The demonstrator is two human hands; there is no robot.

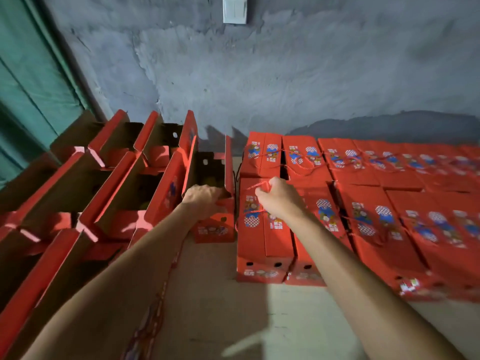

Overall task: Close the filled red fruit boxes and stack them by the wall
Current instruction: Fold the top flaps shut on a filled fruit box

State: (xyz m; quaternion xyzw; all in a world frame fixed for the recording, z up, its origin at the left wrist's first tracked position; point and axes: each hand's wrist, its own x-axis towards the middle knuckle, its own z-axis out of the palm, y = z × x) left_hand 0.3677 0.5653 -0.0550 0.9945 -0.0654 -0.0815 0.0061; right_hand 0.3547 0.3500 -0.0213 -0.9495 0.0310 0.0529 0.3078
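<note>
**Red fruit boxes along a rough wall, both hands at work**

Wall [285, 81]: grey plaster, uneven and trowel-marked, darker band low on the right. White switch plate [234, 9] at top centre. Green sheeting [28, 81], creased, hangs at the left.

Floor covering [220, 307]: flat tan cardboard, matte, with a length of red cord [155, 307] trailing across it.

Closed boxes [389, 203]: a wide block of red printed cartons, long and rectangular, glossy tops with blue and checkered graphics, packed side by side against the wall on the right. Round vent holes in the end faces.

Open boxes [104, 183]: left side, flaps standing upright, raw brown corrugated inside, red outside. Rows touch one another.

Open box at the gap [215, 224]: stands just left of the closed block, flaps up; contents dark, cannot tell.

Left hand [204, 198]: fingers curled over that box's near end edge, gripping it.

Right hand [278, 196]: over the nearest closed box [262, 237], fingers pinched shut on its red cord handle [255, 185].
</note>
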